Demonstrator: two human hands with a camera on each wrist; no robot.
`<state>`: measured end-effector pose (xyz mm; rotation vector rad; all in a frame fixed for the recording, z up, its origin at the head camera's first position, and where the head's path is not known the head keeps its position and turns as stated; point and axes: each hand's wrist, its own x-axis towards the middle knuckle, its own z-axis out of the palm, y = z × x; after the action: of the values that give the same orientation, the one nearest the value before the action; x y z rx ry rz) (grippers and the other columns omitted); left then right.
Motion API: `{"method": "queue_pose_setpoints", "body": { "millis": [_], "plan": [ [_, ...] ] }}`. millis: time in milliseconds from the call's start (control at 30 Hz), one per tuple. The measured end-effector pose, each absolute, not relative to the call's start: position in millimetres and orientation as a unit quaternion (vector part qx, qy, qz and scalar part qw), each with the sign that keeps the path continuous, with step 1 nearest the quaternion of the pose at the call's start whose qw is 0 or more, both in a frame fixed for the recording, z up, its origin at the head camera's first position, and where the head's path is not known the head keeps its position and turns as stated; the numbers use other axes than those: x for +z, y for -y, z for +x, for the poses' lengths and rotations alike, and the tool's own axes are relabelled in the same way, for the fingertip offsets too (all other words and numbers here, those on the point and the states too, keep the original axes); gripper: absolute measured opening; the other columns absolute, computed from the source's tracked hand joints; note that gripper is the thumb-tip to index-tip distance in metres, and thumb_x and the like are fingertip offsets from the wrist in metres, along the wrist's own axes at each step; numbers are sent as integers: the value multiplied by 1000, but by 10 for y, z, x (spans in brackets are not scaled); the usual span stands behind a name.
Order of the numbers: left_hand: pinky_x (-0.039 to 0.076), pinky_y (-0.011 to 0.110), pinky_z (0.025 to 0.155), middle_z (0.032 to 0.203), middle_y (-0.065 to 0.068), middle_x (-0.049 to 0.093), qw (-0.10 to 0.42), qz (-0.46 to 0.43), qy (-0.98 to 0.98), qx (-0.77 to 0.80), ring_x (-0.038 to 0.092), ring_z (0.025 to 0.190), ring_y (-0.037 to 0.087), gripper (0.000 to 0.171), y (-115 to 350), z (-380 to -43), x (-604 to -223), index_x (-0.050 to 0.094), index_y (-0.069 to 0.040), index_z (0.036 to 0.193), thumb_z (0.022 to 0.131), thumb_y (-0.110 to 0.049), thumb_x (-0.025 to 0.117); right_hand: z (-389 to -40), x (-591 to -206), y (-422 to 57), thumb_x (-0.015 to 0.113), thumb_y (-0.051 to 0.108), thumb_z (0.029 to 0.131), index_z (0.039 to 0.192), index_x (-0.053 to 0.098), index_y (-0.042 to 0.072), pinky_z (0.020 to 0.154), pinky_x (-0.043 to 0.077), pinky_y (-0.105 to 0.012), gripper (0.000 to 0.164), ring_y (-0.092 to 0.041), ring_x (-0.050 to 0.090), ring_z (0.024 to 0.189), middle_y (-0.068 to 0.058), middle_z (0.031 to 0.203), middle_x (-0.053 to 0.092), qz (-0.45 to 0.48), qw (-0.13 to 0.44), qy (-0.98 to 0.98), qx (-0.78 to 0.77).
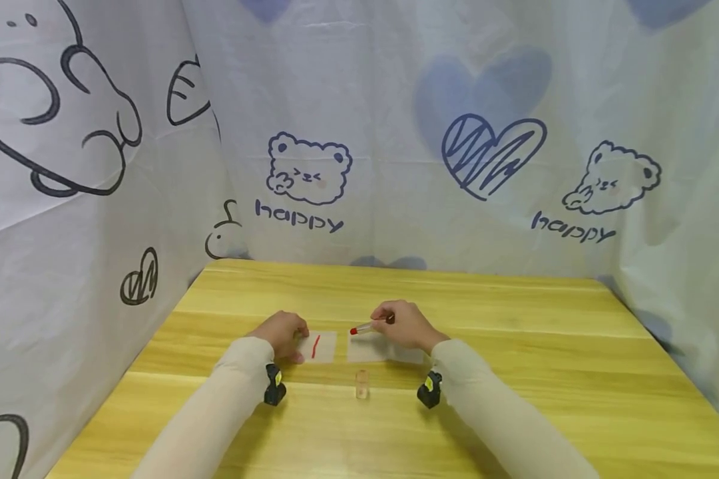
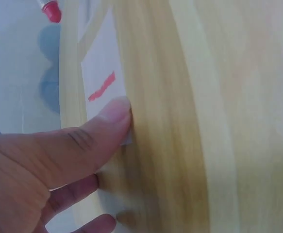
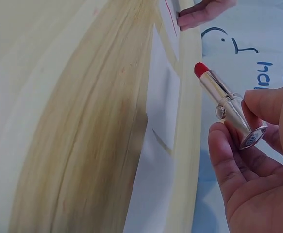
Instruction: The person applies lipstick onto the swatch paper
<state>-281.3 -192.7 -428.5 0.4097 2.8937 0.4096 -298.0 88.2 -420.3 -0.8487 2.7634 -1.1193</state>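
A person in pale sleeves [image 1: 198,419] works at a wood-grained desk [image 1: 545,352], the right hand [image 1: 404,324] grasping a lipstick [image 1: 364,327] between thumb and fingers, its red tip pointing left, raised above the far left corner of a middle slip [image 3: 163,92]. The left hand [image 1: 280,332] grasps nothing, its thumb and fingers resting at the left end of a marked slip [image 1: 326,349] that bears one red stroke [image 1: 315,346]. A narrow band of wood parts the two slips; a third slip [image 3: 148,199] lies just beyond the middle one, toward the desk's right edge. Wood stretches from the slips to the far edge and, more widely, to the left and right edges. Nearer the person, a small clear piece [image 1: 362,384] sits between the forearms, just beside the slips. Black wrist cameras [image 1: 429,389] hang inside both wrists. A printed backdrop [image 1: 389,186] of hearts and bears closes off the far and left edges.
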Motion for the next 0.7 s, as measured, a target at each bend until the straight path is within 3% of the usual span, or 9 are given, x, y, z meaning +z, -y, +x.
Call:
{"method": "queue_pose_setpoints", "body": {
  "millis": [200,467,700],
  "plan": [
    [47,42,91,112,7,65,95,146,-972,155,57,105,27,39,1931,-2823,-4224,71,-10,107,72,-19,87,-3016,-4225,-975,65,15,94,103,70,2,76,51,-33,17,-14,60,84,-2,95,67,-277,15,-891,-360],
    [48,44,92,116,11,65,55,164,-962,211,59,111,30,30,1674,-2868,-4235,69,-4,113,87,-18,75,-3031,-4287,-1051,66,13,93,100,70,3,74,51,-32,13,-13,58,80,-2,91,67,-265,4,-893,-365],
    [45,43,97,116,11,65,56,214,-952,210,57,114,30,37,1347,-2893,-4296,69,-4,113,83,-23,79,-3069,-4356,-1071,65,14,93,100,70,5,71,49,-31,12,-12,56,78,1,89,65,-256,-8,-897,-360]
  ]
}}
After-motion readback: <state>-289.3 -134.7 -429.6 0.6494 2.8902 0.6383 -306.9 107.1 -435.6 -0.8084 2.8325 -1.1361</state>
